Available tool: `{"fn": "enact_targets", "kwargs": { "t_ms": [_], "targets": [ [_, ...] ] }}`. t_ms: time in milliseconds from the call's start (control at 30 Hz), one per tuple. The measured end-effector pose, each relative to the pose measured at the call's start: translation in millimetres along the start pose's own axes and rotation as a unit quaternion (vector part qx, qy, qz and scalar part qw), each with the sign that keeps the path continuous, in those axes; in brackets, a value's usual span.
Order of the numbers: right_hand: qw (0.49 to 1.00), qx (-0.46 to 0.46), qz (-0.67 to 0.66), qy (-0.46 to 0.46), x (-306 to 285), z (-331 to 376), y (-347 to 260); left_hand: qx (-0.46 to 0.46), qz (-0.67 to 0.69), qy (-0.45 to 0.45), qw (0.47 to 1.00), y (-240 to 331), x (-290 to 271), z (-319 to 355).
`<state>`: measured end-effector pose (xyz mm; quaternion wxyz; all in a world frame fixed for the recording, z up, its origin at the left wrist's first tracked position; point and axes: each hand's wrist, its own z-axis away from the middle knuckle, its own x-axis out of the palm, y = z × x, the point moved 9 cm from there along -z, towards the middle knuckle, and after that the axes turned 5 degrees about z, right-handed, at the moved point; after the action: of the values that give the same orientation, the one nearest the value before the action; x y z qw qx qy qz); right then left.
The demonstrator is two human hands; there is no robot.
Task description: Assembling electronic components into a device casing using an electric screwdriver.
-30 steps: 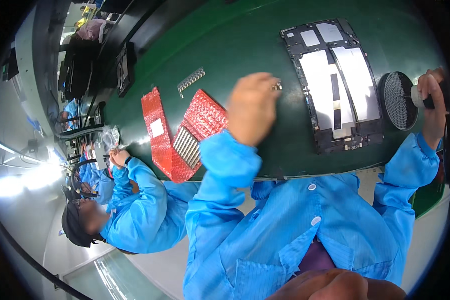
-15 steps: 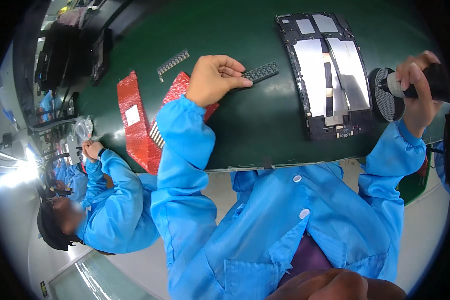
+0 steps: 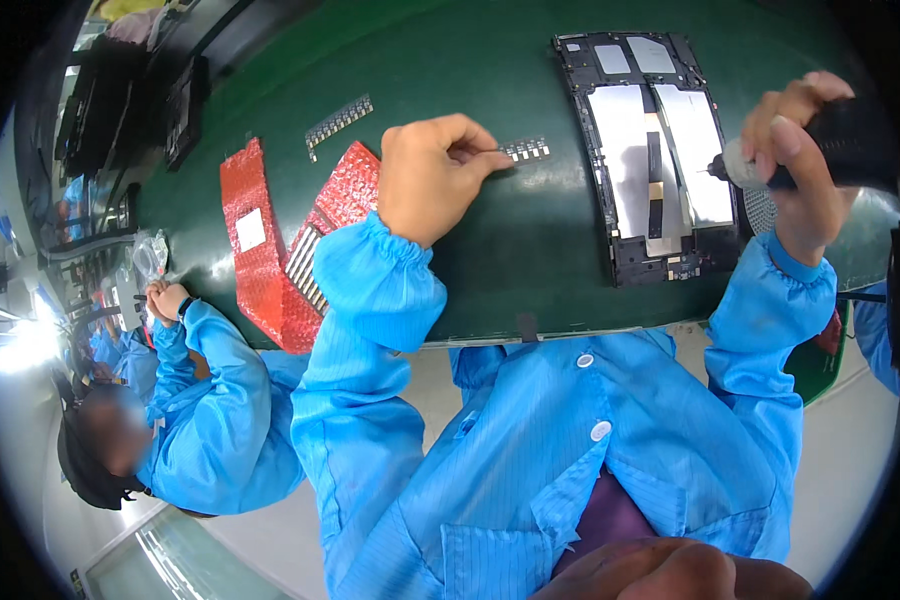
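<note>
My left hand [image 3: 432,178] pinches the near end of a small strip of metallic pieces [image 3: 527,150] between thumb and fingertips, above the green table. Gripped in my right hand [image 3: 805,170] is a black electric screwdriver [image 3: 858,140] with a pale front collar, its bit pointing left over the right edge of an opened flat device [image 3: 630,200]. That device has a black frame and silver panels with a dark ribbon cable down the middle. Partly hidden under my right hand and the screwdriver, a round perforated disc [image 3: 760,212] lies beside the device.
A second strip [image 3: 338,122] lies beyond my left hand. Left of my sleeve are red bubble-wrap pouches [image 3: 253,195], one with silver striped pieces [image 3: 307,262] showing. A co-worker in blue [image 3: 220,420] sits at the left, hands together at the table.
My right hand has brought the screwdriver left, from over the disc to the device's right edge. The strip in my left hand has tilted and now shows bright faces.
</note>
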<state>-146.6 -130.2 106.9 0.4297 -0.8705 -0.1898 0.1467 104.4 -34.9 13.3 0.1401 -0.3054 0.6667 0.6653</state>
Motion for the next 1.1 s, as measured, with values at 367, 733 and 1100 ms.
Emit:
{"fn": "enact_targets", "kwargs": {
  "t_ms": [367,733,1100],
  "targets": [
    [0.992,-0.052,-0.018,-0.115,74.5,-42.5,10.9,-0.082,0.313,-0.073,0.943,-5.4,80.2,-45.5],
    [0.989,0.114,-0.098,0.001,84.4,-42.0,35.1,-0.052,0.27,-0.037,0.961,-12.0,81.2,-53.1],
    [0.991,0.123,-0.053,0.007,87.1,-40.7,47.5,-0.128,0.239,-0.084,0.959,-20.1,85.5,-55.3]
  ]
}}
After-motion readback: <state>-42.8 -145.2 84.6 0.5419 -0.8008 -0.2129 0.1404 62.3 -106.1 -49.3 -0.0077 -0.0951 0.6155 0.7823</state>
